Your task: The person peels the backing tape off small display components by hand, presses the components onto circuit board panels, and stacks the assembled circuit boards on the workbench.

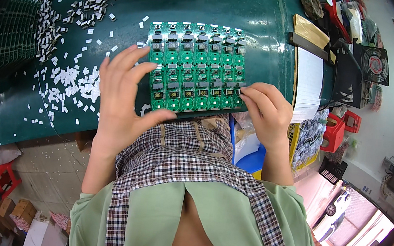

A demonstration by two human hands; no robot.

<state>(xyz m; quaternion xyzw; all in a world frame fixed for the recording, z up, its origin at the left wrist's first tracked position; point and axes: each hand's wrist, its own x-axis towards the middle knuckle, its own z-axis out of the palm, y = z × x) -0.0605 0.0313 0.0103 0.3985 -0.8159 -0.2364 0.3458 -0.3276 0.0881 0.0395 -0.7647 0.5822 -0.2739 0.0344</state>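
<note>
Green PCB panel (198, 70) btwn L hand (123, 92) & R hand (271, 113).

Bright, even light falls on the circuit panel (197, 70); the green tabletop (265, 48) carries pale glare toward the far side. Daylight washes the doorway (365, 234) at near right almost white — while the left edge dims. Straight lines bow outward — the rim fades to black.

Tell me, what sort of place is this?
Probably an electronics workshop: a circuit-board panel at the edge of the green table, small white parts strewn about, and rows of more boards.
</note>
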